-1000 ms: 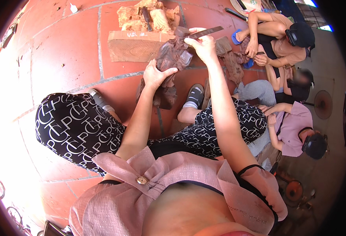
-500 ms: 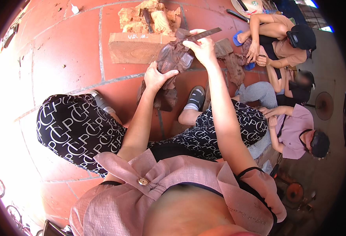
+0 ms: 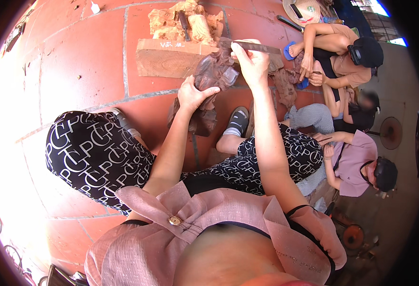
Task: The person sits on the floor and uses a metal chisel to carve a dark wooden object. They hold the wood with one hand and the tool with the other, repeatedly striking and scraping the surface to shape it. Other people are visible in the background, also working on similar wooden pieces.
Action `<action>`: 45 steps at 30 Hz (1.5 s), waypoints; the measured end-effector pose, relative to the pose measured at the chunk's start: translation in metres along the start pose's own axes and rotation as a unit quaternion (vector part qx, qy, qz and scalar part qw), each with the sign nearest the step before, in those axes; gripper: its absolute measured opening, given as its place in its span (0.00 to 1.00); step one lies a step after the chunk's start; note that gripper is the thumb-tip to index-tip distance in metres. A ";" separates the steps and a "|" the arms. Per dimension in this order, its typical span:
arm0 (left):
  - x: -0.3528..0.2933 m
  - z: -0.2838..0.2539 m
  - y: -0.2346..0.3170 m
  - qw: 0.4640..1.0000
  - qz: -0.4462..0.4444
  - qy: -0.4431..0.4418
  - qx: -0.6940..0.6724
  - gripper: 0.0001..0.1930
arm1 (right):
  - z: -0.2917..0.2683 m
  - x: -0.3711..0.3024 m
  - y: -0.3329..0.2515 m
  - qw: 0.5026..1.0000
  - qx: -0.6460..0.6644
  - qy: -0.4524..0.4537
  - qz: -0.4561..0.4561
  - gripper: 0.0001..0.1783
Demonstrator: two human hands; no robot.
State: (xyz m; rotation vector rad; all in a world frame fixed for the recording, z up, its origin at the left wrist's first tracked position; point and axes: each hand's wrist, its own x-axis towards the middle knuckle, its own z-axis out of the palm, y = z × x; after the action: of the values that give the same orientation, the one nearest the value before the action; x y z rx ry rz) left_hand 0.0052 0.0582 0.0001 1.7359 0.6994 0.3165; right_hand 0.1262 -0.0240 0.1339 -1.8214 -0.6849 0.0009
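Observation:
A dark brown wood carving [image 3: 212, 71] with an uneven, folded-looking surface stands tilted in front of me, between my feet and a wooden block. My left hand [image 3: 193, 97] is wrapped round its near left side, thumb across the front. In my right hand [image 3: 253, 62] is a flat, dark, file-like strip [image 3: 270, 49], pinched near its left end and pointing right. That end lies at the carving's top, where fingers partly cover it; I cannot tell whether it touches the wood.
Behind the carving lies a thick wooden block [image 3: 161, 62], with a pale wood carving [image 3: 164, 21] and a dark-handled tool [image 3: 184, 25] beyond. Another brown carving [image 3: 285, 88] is at right. Several people sit along the right side, nearest a person in a pink shirt [image 3: 357, 162]. A fan [image 3: 391, 132] stands behind.
My right hand has moved slightly right and down with the strip, which now tilts down to the right instead of up. My left hand keeps its hold on the carving.

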 end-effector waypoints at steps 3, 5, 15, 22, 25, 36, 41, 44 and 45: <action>0.001 0.000 -0.002 1.000 -0.017 -0.014 0.016 0.44 | -0.001 -0.001 0.009 0.998 0.053 -0.007 0.040 0.07; 0.002 0.001 -0.004 0.999 -0.025 -0.016 0.027 0.45 | -0.003 -0.001 0.015 1.000 -0.009 -0.002 -0.013 0.07; 0.003 0.002 -0.005 0.999 -0.019 -0.015 0.033 0.46 | -0.003 -0.003 0.032 0.988 -0.129 -0.014 -0.081 0.07; 0.003 0.002 -0.006 1.000 -0.008 -0.004 0.022 0.46 | -0.001 -0.001 0.032 0.994 -0.099 -0.015 -0.038 0.06; 0.001 -0.001 -0.003 0.999 -0.007 -0.004 0.034 0.45 | -0.005 0.000 0.027 0.991 -0.126 -0.040 -0.034 0.07; 0.002 0.002 -0.003 0.999 -0.017 -0.009 0.027 0.45 | -0.001 -0.004 0.031 0.993 -0.113 -0.011 -0.039 0.08; 0.001 -0.001 -0.001 1.000 -0.009 -0.005 0.007 0.44 | -0.006 0.001 0.019 0.994 -0.093 -0.048 0.013 0.09; 0.000 -0.001 0.000 1.000 -0.013 -0.006 0.025 0.44 | -0.007 0.000 0.024 0.991 -0.124 -0.042 -0.030 0.09; -0.001 -0.003 0.005 1.000 -0.010 -0.005 0.021 0.44 | -0.009 0.001 0.023 0.991 -0.117 -0.058 -0.022 0.09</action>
State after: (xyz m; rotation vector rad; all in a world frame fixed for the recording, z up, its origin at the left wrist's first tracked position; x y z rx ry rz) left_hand 0.0039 0.0596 0.0055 1.7689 0.7195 0.2813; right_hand 0.1405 -0.0360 0.1182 -2.0430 -0.8366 -0.0041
